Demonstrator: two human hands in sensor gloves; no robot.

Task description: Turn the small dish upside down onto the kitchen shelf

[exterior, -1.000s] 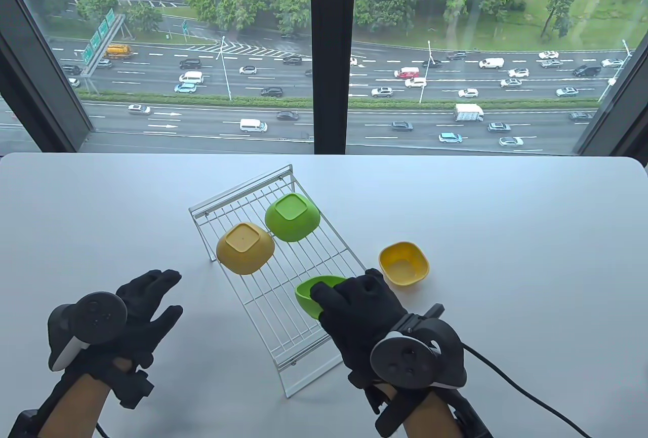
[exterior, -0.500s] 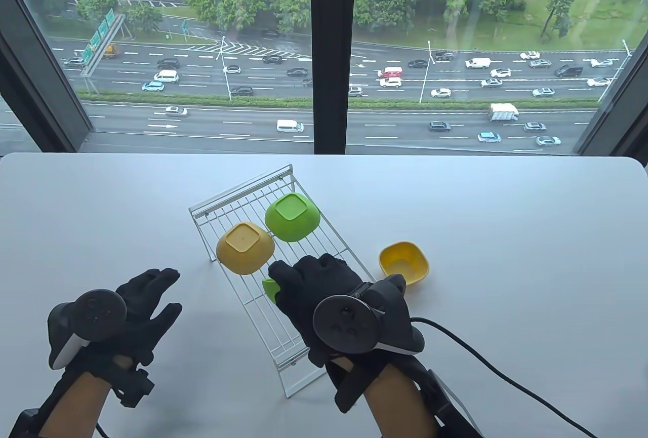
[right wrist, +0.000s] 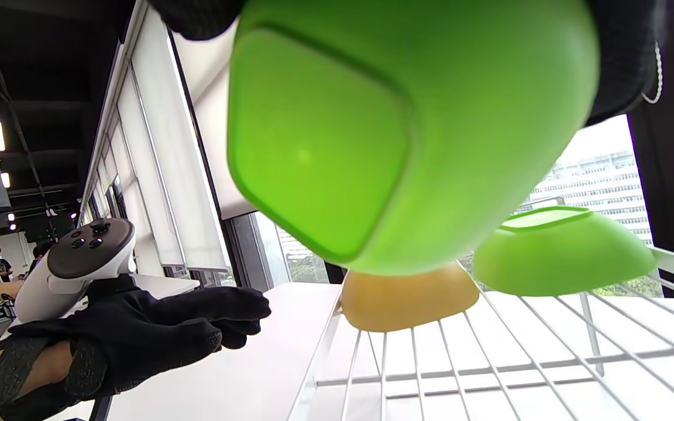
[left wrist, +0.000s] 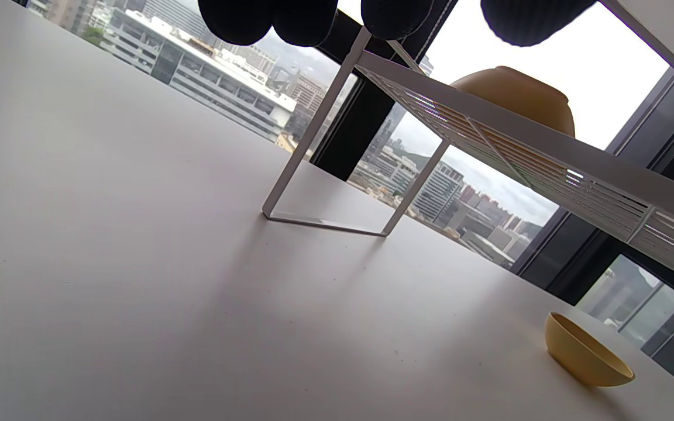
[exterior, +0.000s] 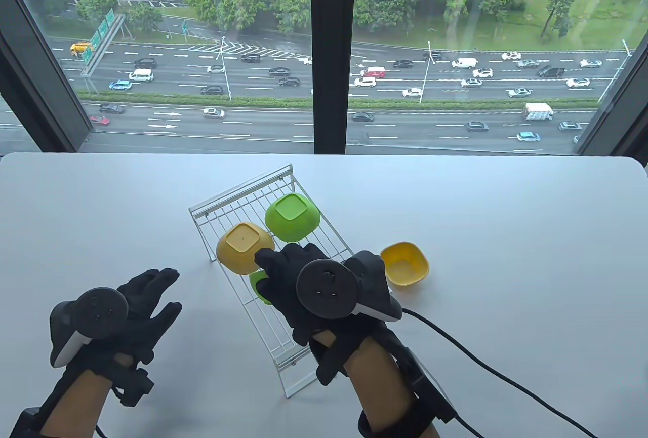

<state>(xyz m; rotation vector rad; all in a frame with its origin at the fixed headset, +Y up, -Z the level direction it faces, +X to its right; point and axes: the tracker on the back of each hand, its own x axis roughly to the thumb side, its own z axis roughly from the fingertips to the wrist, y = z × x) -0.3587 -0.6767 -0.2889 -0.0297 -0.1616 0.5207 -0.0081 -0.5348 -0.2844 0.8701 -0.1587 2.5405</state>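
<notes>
White table (exterior: 506, 215), unlabelled green dish (right wrist: 407, 128) in right hand (exterior: 304, 286).

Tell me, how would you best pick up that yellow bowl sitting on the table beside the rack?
Probably by its rim. The yellow bowl sits open side up on the table, right of the wire shelf, so fingers could come from above on its right, pinching the rounded wall, one inside, the rest outside. That grip also suits turning it over.

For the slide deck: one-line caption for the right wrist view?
Right hand holds a green dish above the wire shelf, where a yellow dish and another green dish sit upside down.
</notes>
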